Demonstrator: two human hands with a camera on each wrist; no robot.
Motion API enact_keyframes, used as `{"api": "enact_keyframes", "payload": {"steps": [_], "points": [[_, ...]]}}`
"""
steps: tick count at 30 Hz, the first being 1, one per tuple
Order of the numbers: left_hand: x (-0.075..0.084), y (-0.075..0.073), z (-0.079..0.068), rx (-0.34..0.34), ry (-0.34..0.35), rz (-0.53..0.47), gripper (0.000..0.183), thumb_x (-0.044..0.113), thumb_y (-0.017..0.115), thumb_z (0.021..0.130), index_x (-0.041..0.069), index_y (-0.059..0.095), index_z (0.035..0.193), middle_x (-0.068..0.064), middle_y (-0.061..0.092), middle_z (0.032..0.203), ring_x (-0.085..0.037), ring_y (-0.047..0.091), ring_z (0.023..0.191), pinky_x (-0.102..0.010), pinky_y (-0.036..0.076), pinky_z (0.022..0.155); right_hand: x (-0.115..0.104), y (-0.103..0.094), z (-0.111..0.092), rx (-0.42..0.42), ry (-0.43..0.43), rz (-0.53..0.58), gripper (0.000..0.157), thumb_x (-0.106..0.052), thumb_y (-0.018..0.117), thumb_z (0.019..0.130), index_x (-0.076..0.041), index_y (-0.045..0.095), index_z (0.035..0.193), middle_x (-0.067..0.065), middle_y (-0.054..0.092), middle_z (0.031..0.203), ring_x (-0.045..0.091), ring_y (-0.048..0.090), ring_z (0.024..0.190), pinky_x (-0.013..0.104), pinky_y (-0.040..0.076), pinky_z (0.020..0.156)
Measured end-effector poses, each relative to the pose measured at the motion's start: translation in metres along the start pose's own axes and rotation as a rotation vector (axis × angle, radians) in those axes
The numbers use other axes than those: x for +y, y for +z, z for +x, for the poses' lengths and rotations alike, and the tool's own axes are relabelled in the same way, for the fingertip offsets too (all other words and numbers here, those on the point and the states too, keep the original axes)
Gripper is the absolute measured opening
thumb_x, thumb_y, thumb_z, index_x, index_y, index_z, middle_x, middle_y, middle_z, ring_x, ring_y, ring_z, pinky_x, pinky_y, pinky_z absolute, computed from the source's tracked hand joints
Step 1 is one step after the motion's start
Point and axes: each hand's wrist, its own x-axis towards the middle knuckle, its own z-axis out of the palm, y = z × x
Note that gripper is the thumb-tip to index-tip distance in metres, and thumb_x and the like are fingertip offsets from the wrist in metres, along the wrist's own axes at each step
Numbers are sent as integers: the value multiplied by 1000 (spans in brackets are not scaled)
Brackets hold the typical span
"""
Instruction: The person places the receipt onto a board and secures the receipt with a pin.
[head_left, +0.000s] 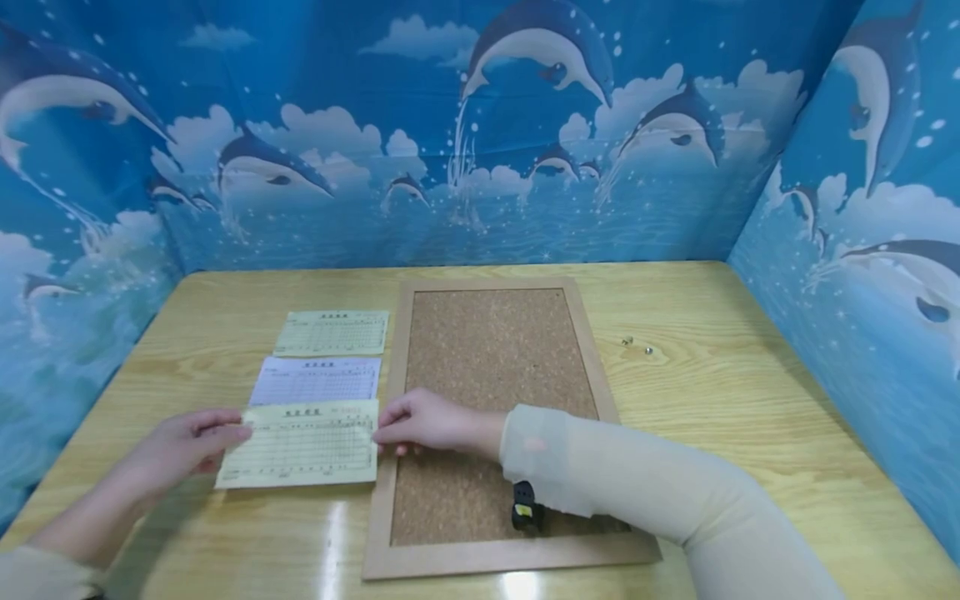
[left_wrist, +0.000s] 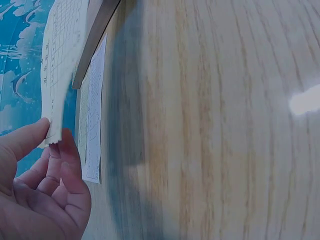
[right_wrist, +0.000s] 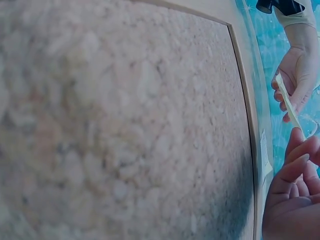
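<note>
A pale yellow printed form slip [head_left: 303,454] is held between both hands, raised off the table in the left wrist view. My left hand [head_left: 180,446] pinches its left edge between thumb and fingers. At the opposite edge, my right hand [head_left: 423,421] pinches the slip, with the forearm lying across the corkboard [head_left: 480,350]. Just behind the held slip, a lilac form slip [head_left: 315,383] lies partly covered on the table. Farther back is a pale green form slip [head_left: 330,335]. In the right wrist view, the held slip [right_wrist: 288,102] appears nearly edge-on.
The corkboard's wooden frame [head_left: 517,560] reaches toward the table's near side. Several small metallic pieces [head_left: 628,341] lie right of the board, too small to identify. A dolphin-print curtain [head_left: 360,217] encloses the wooden table [head_left: 720,375] at the back and sides.
</note>
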Motion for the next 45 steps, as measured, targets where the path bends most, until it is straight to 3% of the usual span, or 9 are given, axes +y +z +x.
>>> {"api": "enact_keyframes", "payload": {"steps": [5,9,22,27,34,45], "points": [[0,6,1,42,25,-28,32,29,54,95,-3,54,99,-1,46,71,-14,45,62,-29,41,57,2,-3,0,-13,-5,-6,11,-9,64,87,0,69,83,4,66,69,6,49,50,17,38,45],[4,10,1,67,52,-21,29,29,54,95,0,53,90,-1,43,68,-14,43,59,-29,39,55,3,-7,-2,-12,6,-9,12,-10,64,88,-1,69,81,5,66,70,6,48,50,17,38,46],[3,15,4,110,73,-18,41,25,51,97,-13,54,112,0,59,85,-5,52,71,-26,47,62,7,-11,-4,3,8,13,13,-10,63,88,1,69,81,8,67,72,6,48,49,17,36,44],[6,15,7,99,77,4,46,28,46,99,-14,53,116,-7,62,95,-7,55,79,-29,48,67,10,-15,-5,0,6,-4,13,-10,62,89,0,69,84,6,67,72,6,47,49,18,37,45],[14,18,10,81,57,-37,49,28,40,101,-16,49,121,-11,63,95,-11,57,80,-29,49,68,15,-22,-7,2,4,11,16,-11,61,89,2,68,84,0,63,68,6,48,51,18,38,46],[25,28,12,92,117,-131,46,24,42,100,-17,51,117,-8,64,92,-9,58,76,-29,49,66,19,-39,-16,39,35,-7,20,-18,60,91,-3,69,82,4,61,69,8,49,55,20,40,51]]}}
